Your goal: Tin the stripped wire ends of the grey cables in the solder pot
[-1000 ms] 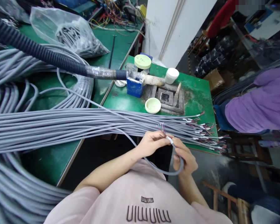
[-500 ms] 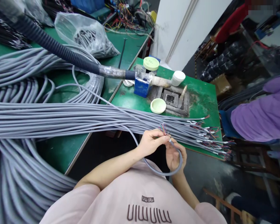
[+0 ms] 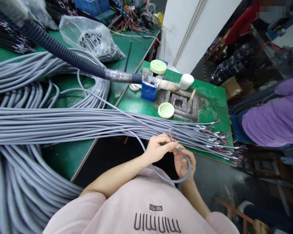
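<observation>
A grey cable (image 3: 169, 179) loops down in front of my shirt and comes back up to both hands. Its stripped end fans out into several thin coloured wires (image 3: 171, 134). My left hand (image 3: 160, 149) pinches these wires between thumb and fingers, close to the white band where the jacket stops. Curled round the cable just below that band is my right hand (image 3: 184, 162); part of its grip is hidden behind the cable. Just beyond my hands lies a thick bundle of grey cables (image 3: 88, 125), their stripped ends spread out at the right.
A ribbed hose (image 3: 70, 57) crosses above the cables to a blue block (image 3: 148, 91). Near it are a soot-stained square pot (image 3: 179, 102), a pale green dish (image 3: 166, 110) and a white cup (image 3: 186, 81). A person in purple (image 3: 273, 113) is at the right.
Both hands keep their hold on the cable and its wires, with only very slight finger movement. The whole view has shifted a little.
</observation>
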`<state>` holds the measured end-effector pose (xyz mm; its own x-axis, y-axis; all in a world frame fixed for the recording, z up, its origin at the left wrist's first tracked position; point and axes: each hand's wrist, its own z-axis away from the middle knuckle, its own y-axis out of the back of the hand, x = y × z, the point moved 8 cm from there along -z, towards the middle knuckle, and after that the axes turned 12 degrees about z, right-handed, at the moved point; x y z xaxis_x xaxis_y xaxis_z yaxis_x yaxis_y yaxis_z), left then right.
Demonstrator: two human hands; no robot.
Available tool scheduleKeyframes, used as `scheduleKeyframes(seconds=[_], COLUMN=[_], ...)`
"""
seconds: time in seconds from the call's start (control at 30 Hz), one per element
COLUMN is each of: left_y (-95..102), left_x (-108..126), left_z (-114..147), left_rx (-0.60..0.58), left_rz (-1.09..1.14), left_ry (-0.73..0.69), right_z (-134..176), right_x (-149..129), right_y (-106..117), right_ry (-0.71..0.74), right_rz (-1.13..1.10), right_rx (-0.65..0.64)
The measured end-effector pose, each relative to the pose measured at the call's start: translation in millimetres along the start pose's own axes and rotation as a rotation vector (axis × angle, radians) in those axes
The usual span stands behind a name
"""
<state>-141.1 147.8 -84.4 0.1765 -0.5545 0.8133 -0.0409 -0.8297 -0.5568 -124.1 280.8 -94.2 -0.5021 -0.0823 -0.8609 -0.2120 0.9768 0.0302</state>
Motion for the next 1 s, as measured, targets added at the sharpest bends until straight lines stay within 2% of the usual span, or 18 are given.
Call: scheduleKeyframes(seconds=[0.27, 0.5, 0.73, 1.0], left_y=[2.0, -0.5, -0.9, 1.5], left_x=[8.2, 22.2, 22.6, 16.5], left_z=[3.5, 2.7, 3.9, 5.9], left_rx=[-0.007, 0.032, 0.042, 0.019], left_rz=[-0.135, -0.243, -0.232, -0.223], left_ry=[-0.120, -0.183, -0.174, -0.157], right_z=[4.1, 10.0, 10.9, 8.4], right_x=[5.7, 13.5, 15.4, 9.6], right_y=[-4.2, -9.9, -7.7, -8.1], right_ry=[-0.028, -0.111, -0.138, -0.095], right_rz=[0.032, -0.085, -0.063, -0.048], right_rx=[-0.026, -0.024, 0.026, -0.022])
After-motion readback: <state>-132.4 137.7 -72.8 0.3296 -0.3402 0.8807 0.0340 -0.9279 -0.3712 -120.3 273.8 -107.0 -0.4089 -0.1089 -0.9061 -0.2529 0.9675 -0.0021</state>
